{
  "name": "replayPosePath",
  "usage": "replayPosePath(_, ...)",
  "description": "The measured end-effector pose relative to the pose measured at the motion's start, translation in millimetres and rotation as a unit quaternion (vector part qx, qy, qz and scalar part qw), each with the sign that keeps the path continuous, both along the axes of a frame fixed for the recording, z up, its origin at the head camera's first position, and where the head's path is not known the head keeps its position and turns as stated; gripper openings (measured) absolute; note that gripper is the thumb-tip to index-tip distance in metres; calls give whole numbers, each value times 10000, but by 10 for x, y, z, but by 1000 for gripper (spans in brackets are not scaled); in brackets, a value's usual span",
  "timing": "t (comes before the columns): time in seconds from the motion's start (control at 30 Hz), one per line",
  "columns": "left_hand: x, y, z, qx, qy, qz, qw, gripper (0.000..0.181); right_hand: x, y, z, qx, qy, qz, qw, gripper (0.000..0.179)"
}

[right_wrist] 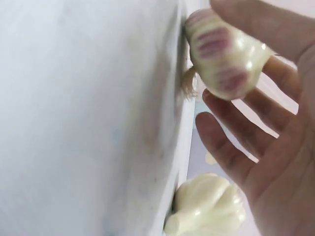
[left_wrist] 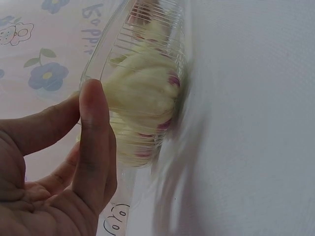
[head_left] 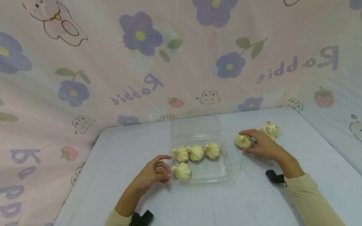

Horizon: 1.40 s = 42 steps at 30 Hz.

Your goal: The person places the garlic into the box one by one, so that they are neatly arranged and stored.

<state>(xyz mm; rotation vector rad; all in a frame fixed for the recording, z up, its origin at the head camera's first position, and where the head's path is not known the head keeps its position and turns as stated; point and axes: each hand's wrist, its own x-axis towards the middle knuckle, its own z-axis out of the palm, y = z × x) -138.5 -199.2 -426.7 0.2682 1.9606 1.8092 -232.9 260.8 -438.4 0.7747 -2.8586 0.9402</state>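
Note:
A clear plastic clamshell box [head_left: 208,171] lies on the table with its lid folded back. Three garlic bulbs [head_left: 196,153] sit in a row in its far part, and another bulb [head_left: 182,171] is at the near left corner. My left hand [head_left: 154,172] is at the box's left side; in the left wrist view its thumb and forefinger pinch the box rim [left_wrist: 88,66]. To the right of the box, my right hand [head_left: 266,146] grips a garlic bulb [right_wrist: 224,56] with purple streaks, low at the table, between thumb and fingers. Another garlic bulb [head_left: 270,130] lies just behind that hand.
The white table [head_left: 113,188] runs back to a pink patterned curtain [head_left: 186,69], which also hangs along the left and right sides. The open lid [head_left: 195,127] lies towards the table's back edge. Black wrist mounts [head_left: 274,176] project from both sleeves.

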Motion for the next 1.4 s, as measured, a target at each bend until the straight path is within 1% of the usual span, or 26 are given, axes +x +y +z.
replayPosePath(0.1, 5, 0, -8, 23, -16, 7, 10000, 72, 9, -20, -1, 55, 81, 58, 9999, 65)
replayPosePath(0.23, 4, 0, -15, 29, 0, 12, 10000, 73, 22, -37, 15, 114, 125, -12, 9999, 66)
replayPosePath(0.57, 2, 1, -16, 59, 43, -10, 10000, 73, 46, -55, 43, 168, -8, -293, 9994, 65)
replayPosePath(0.7, 6, 3, -9, 61, 44, -6, 10000, 73, 37, -74, 49, 191, -102, -335, 9992, 67)
replayPosePath(0.9, 12, 9, -5, 55, 35, 20, 10000, 72, 32, -79, 47, 151, -538, -469, 9973, 74)
replayPosePath(1.0, 16, 10, -8, 62, 57, 15, 10000, 72, 32, -50, 50, 55, -635, -398, 9972, 77)
replayPosePath(1.03, 17, 10, -10, 61, 67, 12, 10000, 73, 32, -37, 50, 40, -615, -356, 9975, 78)
replayPosePath(1.17, 21, 11, -15, 72, 91, 15, 9999, 73, 30, 14, 37, 38, -315, -97, 9994, 77)
replayPosePath(1.27, 23, 12, -15, 68, 100, 11, 9999, 73, 37, 34, 29, 16, -104, 28, 9999, 73)
replayPosePath(1.4, 23, 14, -13, 64, 84, 21, 9999, 72, 50, 29, 36, -80, 3, 117, 9999, 67)
